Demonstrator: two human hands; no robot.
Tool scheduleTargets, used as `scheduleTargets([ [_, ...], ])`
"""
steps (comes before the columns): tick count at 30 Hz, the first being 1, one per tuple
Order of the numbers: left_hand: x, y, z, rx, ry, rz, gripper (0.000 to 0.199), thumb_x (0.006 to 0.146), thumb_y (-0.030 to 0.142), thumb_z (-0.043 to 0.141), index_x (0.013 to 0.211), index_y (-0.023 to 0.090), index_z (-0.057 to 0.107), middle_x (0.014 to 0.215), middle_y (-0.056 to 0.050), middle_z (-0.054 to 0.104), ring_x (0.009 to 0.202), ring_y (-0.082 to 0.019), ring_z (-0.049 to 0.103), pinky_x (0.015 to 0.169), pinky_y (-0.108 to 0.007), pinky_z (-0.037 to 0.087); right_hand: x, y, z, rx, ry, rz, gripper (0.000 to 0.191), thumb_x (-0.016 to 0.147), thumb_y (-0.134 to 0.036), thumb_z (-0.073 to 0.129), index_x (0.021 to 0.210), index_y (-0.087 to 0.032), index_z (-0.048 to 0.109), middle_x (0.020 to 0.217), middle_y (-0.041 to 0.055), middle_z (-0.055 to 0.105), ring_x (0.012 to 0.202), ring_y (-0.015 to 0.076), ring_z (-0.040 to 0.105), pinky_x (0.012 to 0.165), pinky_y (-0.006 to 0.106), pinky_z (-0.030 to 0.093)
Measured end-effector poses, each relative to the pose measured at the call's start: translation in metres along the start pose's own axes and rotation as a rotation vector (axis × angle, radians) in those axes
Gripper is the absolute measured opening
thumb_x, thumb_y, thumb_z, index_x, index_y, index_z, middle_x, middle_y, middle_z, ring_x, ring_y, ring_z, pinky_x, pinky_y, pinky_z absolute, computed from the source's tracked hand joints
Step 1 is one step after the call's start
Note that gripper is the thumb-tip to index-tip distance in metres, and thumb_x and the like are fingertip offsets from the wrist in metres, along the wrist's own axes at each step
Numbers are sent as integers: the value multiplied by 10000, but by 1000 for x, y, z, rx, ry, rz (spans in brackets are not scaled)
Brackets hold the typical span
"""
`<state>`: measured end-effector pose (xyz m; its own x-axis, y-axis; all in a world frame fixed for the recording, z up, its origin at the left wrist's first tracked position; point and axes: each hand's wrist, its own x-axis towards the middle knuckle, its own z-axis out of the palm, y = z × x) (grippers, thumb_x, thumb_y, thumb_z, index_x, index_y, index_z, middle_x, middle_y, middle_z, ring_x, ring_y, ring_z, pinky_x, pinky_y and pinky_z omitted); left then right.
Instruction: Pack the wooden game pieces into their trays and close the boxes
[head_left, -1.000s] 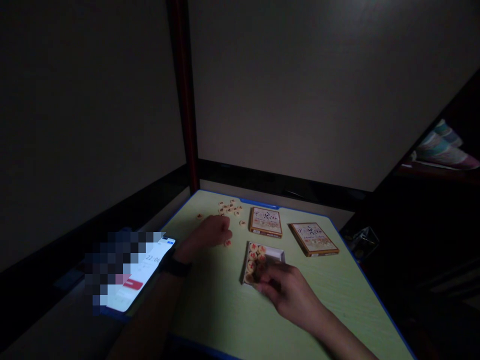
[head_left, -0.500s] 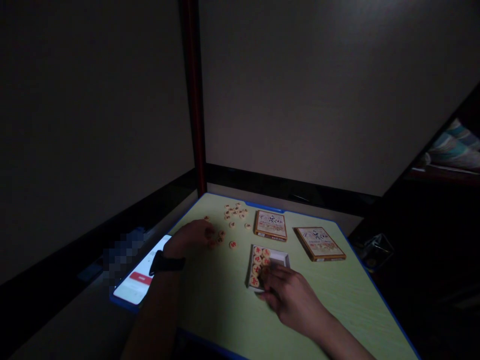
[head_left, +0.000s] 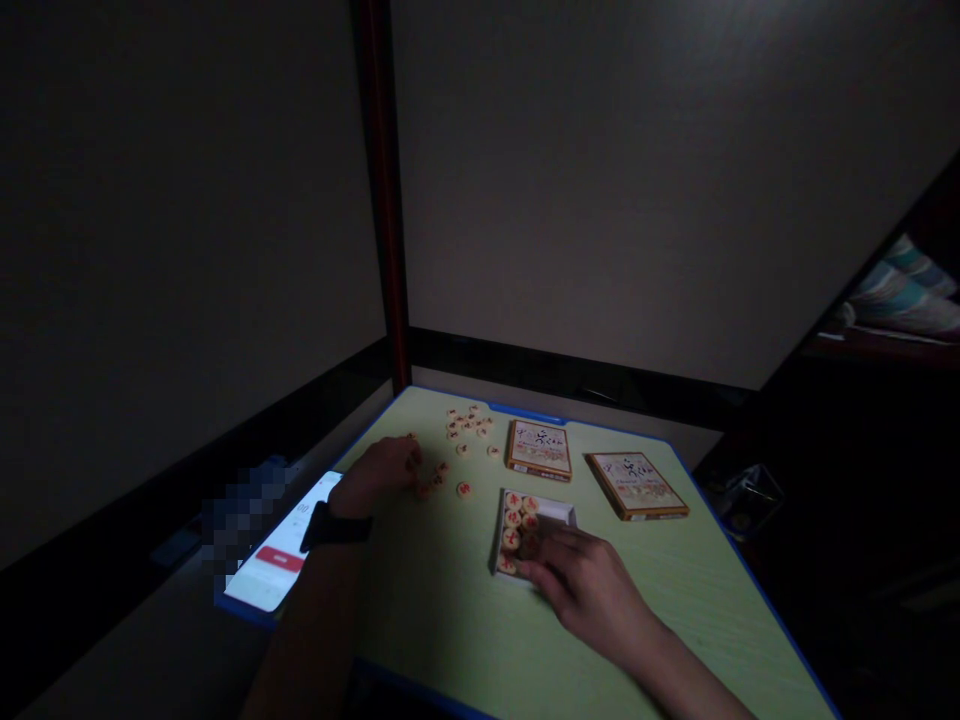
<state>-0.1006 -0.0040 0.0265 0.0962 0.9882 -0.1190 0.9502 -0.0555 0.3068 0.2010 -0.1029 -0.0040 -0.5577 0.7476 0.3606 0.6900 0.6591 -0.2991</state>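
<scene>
Several discs (head_left: 512, 519) in tray (head_left: 555, 507), right fingers (head_left: 561, 550) over them, left fingers (head_left: 400, 454) curled, grips unclear

Bare table (head_left: 427, 610) lies open between the forearms (head_left: 664, 655); beyond the tray (head_left: 555, 508), two flat boxes (head_left: 540, 447) block the way, and loose discs (head_left: 464, 489) clutter the space beside the left hand (head_left: 379, 470).

Red-marked cream pieces (head_left: 511, 540), green tabletop (head_left: 660, 580)
</scene>
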Motion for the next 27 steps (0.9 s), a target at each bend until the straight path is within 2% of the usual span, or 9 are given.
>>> scheduleTargets([
  [4, -1, 3, -3, -65, 95, 10, 212, 672, 206, 690, 882, 189, 682, 954, -70, 746, 900, -236, 680, 715, -285, 472, 0, 3, 2, 6, 84, 17, 269, 987, -304, 514, 818, -194, 693, 797, 63, 720, 724, 201, 675, 670, 297, 490],
  [6, -2, 9, -3, -192, 159, 80, 129, 700, 194, 657, 829, 190, 653, 895, -50, 743, 841, -207, 684, 689, -272, 481, -1, 4, 4, 35, 139, 46, 298, 995, -322, 490, 816, -194, 691, 788, 65, 721, 702, 197, 670, 658, 293, 489],
  [8, -3, 21, -1, -376, 163, 180, 108, 709, 190, 647, 814, 185, 621, 850, -36, 736, 777, -178, 686, 660, -256, 493, 0, 4, 4, 118, 192, 101, 293, 992, -338, 488, 823, -198, 683, 779, 59, 723, 690, 191, 669, 645, 284, 489],
  [11, -8, 48, 5, -582, 59, 390, 154, 692, 210, 676, 826, 183, 606, 791, -11, 726, 733, -155, 685, 649, -240, 506, 2, 2, 4, 356, 231, 238, 240, 975, -372, 516, 897, -203, 666, 807, 43, 734, 704, 177, 679, 650, 265, 500],
  [13, -13, 67, 13, -582, -4, 504, 181, 662, 204, 703, 820, 182, 615, 749, 8, 714, 702, -142, 674, 632, -228, 499, 6, 0, 4, 530, 241, 334, 249, 955, -425, 549, 910, -201, 649, 806, 36, 728, 711, 169, 677, 650, 256, 504],
  [18, -25, 98, 34, -642, -82, 635, 180, 674, 198, 707, 840, 175, 644, 732, 19, 696, 650, -112, 639, 598, -208, 482, 15, -2, 8, 904, 278, 483, 433, 796, -607, 695, 820, -185, 600, 687, 25, 685, 619, 152, 632, 570, 244, 480],
  [23, -28, 104, 40, -642, -141, 654, 206, 647, 224, 768, 818, 175, 663, 717, 23, 684, 663, -114, 624, 606, -208, 474, 17, 3, 15, 1057, 262, 592, 521, 657, -643, 789, 783, -190, 565, 565, -12, 640, 468, 119, 562, 479, 225, 444],
  [25, -26, 101, 37, -682, -227, 632, 281, 593, 240, 813, 827, 175, 669, 726, 24, 691, 667, -120, 632, 601, -208, 478, 15, 5, 16, 1035, 243, 598, 494, 695, -635, 760, 811, -193, 572, 591, -9, 645, 475, 134, 580, 466, 234, 458],
  [27, -24, 95, 34, -687, -284, 610, 326, 561, 255, 832, 837, 172, 678, 743, 20, 703, 683, -126, 641, 612, -211, 485, 11, 5, 15, 922, 202, 535, 391, 805, -576, 680, 838, -196, 595, 645, 8, 665, 525, 158, 618, 493, 257, 489],
])
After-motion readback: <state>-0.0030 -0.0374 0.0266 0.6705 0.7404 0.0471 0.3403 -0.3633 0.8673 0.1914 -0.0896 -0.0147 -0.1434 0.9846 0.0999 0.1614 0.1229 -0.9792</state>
